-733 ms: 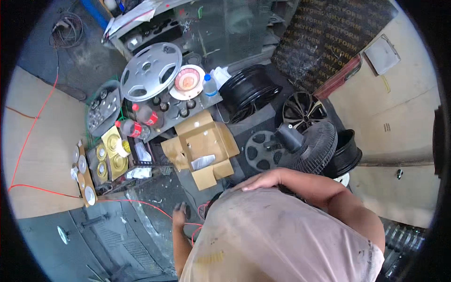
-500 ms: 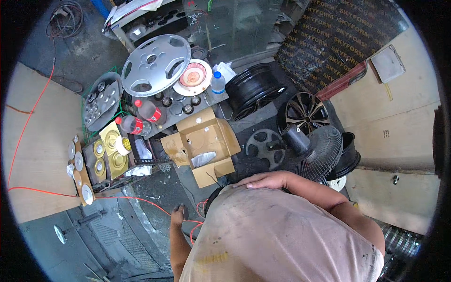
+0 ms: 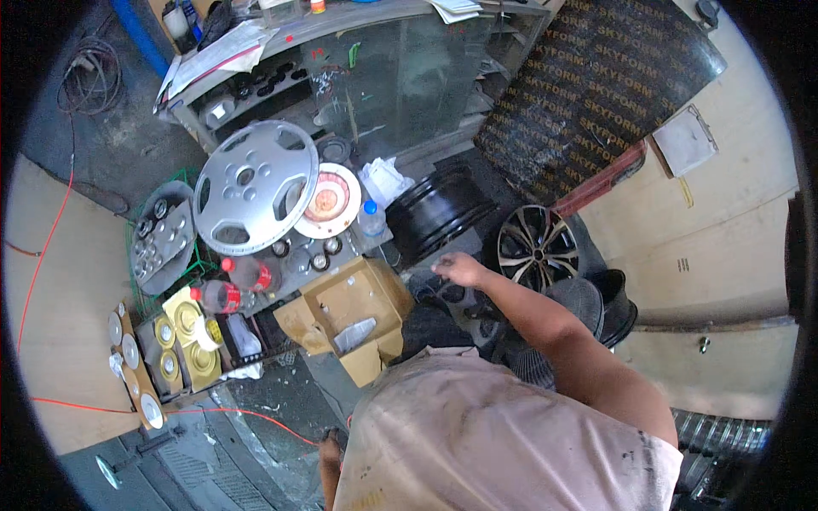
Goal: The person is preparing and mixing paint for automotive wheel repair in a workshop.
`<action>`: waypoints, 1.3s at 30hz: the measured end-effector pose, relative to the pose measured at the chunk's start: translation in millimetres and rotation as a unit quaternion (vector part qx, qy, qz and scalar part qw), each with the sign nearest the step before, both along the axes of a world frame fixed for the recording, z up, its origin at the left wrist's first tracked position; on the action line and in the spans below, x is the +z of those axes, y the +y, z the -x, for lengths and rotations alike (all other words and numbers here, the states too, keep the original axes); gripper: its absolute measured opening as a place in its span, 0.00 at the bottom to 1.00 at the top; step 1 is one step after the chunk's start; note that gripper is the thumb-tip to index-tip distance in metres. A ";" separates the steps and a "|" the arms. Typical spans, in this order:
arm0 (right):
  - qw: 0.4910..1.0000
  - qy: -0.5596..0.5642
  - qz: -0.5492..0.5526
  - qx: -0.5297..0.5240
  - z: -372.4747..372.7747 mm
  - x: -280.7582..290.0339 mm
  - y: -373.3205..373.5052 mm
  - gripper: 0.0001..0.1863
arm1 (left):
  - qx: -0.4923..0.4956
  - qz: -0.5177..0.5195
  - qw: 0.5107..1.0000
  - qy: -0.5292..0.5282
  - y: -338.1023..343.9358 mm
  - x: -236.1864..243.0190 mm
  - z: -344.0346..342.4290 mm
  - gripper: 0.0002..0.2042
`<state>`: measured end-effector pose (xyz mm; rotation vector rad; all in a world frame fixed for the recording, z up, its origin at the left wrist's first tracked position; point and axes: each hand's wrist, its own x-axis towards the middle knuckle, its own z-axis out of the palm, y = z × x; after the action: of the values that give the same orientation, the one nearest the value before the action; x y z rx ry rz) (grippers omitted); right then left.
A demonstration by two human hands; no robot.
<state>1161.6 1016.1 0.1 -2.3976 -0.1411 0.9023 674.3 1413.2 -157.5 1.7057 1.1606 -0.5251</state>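
Note:
My right hand (image 3: 461,269) is held out past the front of my shirt, over dark wheel parts, beside the black wheel rim (image 3: 443,211) and the open cardboard box (image 3: 388,289). Its fingers are loosely apart, with nothing seen in them. Low on the left, my left hand (image 3: 331,443) hangs by my side near the orange hose (image 3: 264,416). It is dark and partly out of sight, so its fingers cannot be made out. A small clear plastic packet (image 3: 354,334) lies in the box.
A silver wheel cover (image 3: 247,176), a stained plate (image 3: 328,202) and plastic bottles (image 3: 251,274) crowd the low table. On the right are an alloy wheel (image 3: 538,253) and a fan (image 3: 576,307), partly behind my arm. A patterned board (image 3: 588,94) leans at the back.
My right hand has lifted from my lap and reached forward. My left hand has dropped lower in the picture. The view has tilted up, showing more of the cabinet top at the back.

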 end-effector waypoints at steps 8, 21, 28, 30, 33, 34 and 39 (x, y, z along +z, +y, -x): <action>0.984 -0.024 0.167 0.061 -128.3 -88.9 -36.6 0.25 | 0.052 -0.007 0.998 0.039 -52.4 93.4 -71.1 0.15; 0.943 0.001 0.220 0.251 -180.4 -166.6 -90.1 0.47 | 0.049 -0.070 0.985 0.152 -62.0 207.1 -193.0 0.14; 0.906 0.019 0.327 0.269 -212.7 -134.1 -119.7 0.49 | 0.023 -0.056 0.991 0.118 -58.1 195.9 -214.9 0.14; 0.881 0.042 0.390 0.263 -219.7 -115.1 -133.2 0.49 | 0.016 -0.044 0.993 0.107 -60.7 184.0 -217.8 0.14; 0.907 0.010 0.359 0.218 -206.9 -89.0 -155.5 0.47 | 0.013 -0.025 0.997 0.077 -62.6 169.2 -212.5 0.14; 0.918 -0.023 0.340 0.202 -197.4 -82.4 -160.0 0.47 | 0.013 -0.018 0.998 0.067 -63.2 164.3 -208.1 0.14; 0.928 -0.025 0.305 0.214 -137.6 -74.1 -136.9 0.43 | 0.058 0.006 0.998 0.032 -71.1 155.7 -151.3 0.13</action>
<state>1299.2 879.2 -73.9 -3.0370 -0.4809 1.2200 825.6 1342.1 -1.8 1.6106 1.2925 -0.5165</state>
